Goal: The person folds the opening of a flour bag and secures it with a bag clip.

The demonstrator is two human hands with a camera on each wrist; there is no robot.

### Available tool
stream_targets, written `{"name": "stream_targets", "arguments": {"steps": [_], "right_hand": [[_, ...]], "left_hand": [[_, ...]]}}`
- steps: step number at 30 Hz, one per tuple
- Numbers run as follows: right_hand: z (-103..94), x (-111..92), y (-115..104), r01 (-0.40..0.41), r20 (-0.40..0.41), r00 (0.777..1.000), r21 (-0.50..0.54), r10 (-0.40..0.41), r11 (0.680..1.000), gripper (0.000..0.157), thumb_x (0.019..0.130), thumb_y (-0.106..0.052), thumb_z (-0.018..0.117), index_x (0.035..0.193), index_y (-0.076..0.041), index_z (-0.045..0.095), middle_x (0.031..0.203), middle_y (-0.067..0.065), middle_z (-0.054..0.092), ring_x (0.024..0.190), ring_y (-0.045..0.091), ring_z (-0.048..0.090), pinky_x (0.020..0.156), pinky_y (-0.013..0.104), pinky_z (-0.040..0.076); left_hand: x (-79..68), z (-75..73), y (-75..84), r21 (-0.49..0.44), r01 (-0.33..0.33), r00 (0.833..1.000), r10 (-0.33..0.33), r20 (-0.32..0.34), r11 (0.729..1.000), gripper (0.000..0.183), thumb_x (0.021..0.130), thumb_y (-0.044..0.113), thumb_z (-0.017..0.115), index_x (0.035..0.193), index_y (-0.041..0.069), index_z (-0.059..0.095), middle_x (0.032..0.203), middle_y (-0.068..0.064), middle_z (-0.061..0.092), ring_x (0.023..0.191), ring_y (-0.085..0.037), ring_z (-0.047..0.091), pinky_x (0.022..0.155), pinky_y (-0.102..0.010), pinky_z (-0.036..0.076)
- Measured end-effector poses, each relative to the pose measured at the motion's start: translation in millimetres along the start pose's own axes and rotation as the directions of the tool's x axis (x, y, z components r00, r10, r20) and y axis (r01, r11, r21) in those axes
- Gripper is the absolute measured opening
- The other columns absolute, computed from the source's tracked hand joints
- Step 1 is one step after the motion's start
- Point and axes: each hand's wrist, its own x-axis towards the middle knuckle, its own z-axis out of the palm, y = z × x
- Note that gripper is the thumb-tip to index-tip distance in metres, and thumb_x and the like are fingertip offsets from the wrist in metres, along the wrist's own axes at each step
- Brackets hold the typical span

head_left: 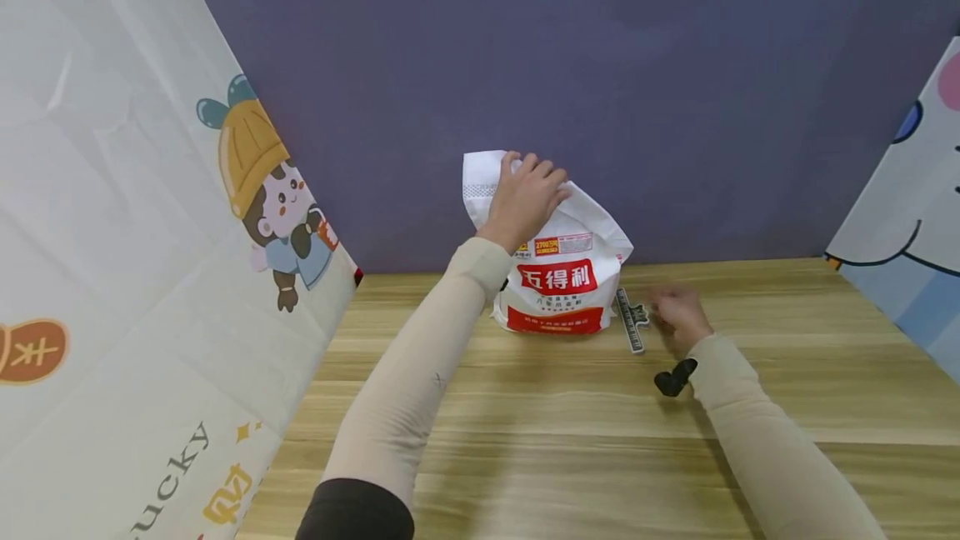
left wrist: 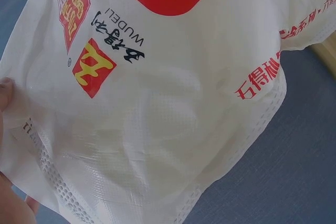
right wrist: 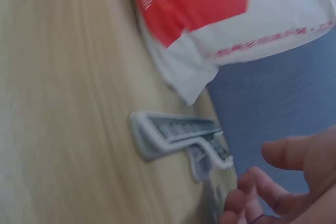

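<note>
A white flour bag (head_left: 558, 277) with red print stands against the back panel, its upper part slumping to the right. My left hand (head_left: 527, 194) grips the bag's top edge, and in the left wrist view the pale plastic fills most of the picture. Right of the bag's base lies a narrow dark green bar (right wrist: 181, 132) with a pale edge, lettering and a small piece sticking out sideways. Just beside that bar is my right hand (head_left: 681, 319), fingers loosely bent and holding nothing. Thumb and fingers stand apart in the right wrist view.
Everything stands on a wood-grain table (head_left: 540, 440). A dark blue-grey panel (head_left: 562, 65) rises directly behind the bag. White sheets with cartoon prints flank the table, a left sheet (head_left: 112, 190) and a right sheet (head_left: 918, 215).
</note>
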Motion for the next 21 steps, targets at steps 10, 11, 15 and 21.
{"name": "stream_targets", "arguments": {"steps": [10, 11, 15, 21], "right_hand": [[-0.8, 3.5, 7.9, 0.024, -0.003, 1.000, -0.264, -0.026, 0.964, 0.042, 0.097, -0.007, 0.056, 0.130, 0.018, 0.056, 0.096, 0.011, 0.064, 0.084, 0.017, 0.055, 0.066, 0.022, 0.046], [-0.4, 3.6, 8.5, 0.035, -0.004, 0.999, -0.290, -0.038, 0.956, 0.041, 0.097, -0.009, 0.057, 0.129, 0.018, 0.057, 0.100, 0.016, 0.065, 0.088, 0.020, 0.055, 0.067, 0.022, 0.045], [1.5, 2.9, 11.0, 0.065, -0.014, 0.997, -0.374, -0.075, 0.925, 0.040, 0.094, -0.009, 0.060, 0.124, 0.017, 0.061, 0.122, 0.032, 0.064, 0.102, 0.031, 0.057, 0.070, 0.023, 0.044], [3.7, 3.0, 11.2, 0.059, -0.022, 0.997, -0.433, -0.075, 0.900, 0.040, 0.093, -0.011, 0.060, 0.124, 0.014, 0.064, 0.126, 0.032, 0.064, 0.104, 0.035, 0.058, 0.069, 0.023, 0.043]], "left_hand": [[-0.2, 0.3, -0.1, -0.006, 0.005, 1.000, -0.005, 0.007, 1.000, 0.040, 0.109, 0.049, 0.040, 0.137, 0.030, 0.061, 0.137, 0.008, 0.065, 0.130, -0.015, 0.053, 0.120, -0.048, 0.029], [-0.3, 0.3, -0.1, -0.005, 0.007, 1.000, -0.007, 0.008, 1.000, 0.040, 0.109, 0.049, 0.040, 0.137, 0.030, 0.062, 0.137, 0.008, 0.065, 0.130, -0.015, 0.053, 0.120, -0.048, 0.029], [-0.5, 0.7, 0.2, -0.005, 0.007, 1.000, -0.007, 0.010, 1.000, 0.040, 0.109, 0.049, 0.039, 0.137, 0.030, 0.061, 0.137, 0.008, 0.065, 0.130, -0.015, 0.053, 0.121, -0.048, 0.029], [-0.7, 0.6, 0.6, -0.006, 0.006, 1.000, -0.006, 0.012, 1.000, 0.040, 0.109, 0.049, 0.039, 0.137, 0.030, 0.061, 0.137, 0.008, 0.065, 0.131, -0.015, 0.053, 0.121, -0.048, 0.029]]}}
